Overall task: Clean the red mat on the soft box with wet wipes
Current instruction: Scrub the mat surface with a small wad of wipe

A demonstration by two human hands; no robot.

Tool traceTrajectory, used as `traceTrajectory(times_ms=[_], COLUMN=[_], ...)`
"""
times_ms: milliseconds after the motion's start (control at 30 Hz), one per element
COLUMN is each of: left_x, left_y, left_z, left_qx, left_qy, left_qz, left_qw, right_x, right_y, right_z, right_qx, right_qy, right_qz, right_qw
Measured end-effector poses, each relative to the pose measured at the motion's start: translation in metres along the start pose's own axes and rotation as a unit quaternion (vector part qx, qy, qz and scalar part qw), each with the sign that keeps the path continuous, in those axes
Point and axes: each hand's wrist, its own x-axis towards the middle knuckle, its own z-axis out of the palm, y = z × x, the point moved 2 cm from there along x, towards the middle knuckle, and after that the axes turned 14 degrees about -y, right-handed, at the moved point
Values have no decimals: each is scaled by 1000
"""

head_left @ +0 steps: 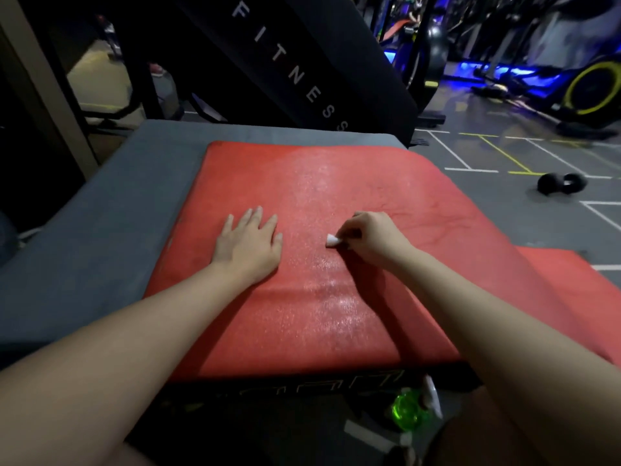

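Red mat (336, 196) is lying on the soft box (100, 213), draping off its right edge. Right hand (373, 238) is pinching a small wipe (332, 241) against it; left hand (250, 245) is pressing flat, fingers straight. Mat looks thin, floppy, likely slick where wet, so it needs pinning.

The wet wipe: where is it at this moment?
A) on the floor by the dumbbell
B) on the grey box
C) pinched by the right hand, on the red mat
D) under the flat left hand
C: the right hand pinches the white wet wipe against the red mat; the left hand lies flat beside it.
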Motion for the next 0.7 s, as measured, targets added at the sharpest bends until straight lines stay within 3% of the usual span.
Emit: traceTrajectory(times_ms=[133, 200, 333, 400, 467, 633, 700], left_x=[-25, -38, -61, -74, -88, -108, -108], left_y=[-2, 0, 3, 4, 8, 19, 19], left_z=[-2, -5, -10, -9, -8, -12, -10], left_qx=[12, 12, -23, -31, -38, -63, -56], left_qy=[-2, 0, 5, -7, -22, -34, -52], left_qz=[3, 10, 27, 42, 52, 68, 69], left_qw=[1000, 1000, 999, 999, 998, 995, 995], right_x=[-52, -75, -77, -74, -79, -132, -146], right_y=[-14, -19, -24, -25, -28, -44, -44], right_z=[-12, -8, 4, 8, 7, 0, 2], right_qx=[65, 82, 50, 29, 20, 56, 43], right_qy=[-176, -153, 6, 19, -2, -162, -155], right_qz=[2, -3, 7, 20, 29, -37, -72], right_qw=[982, 985, 999, 999, 999, 985, 984])
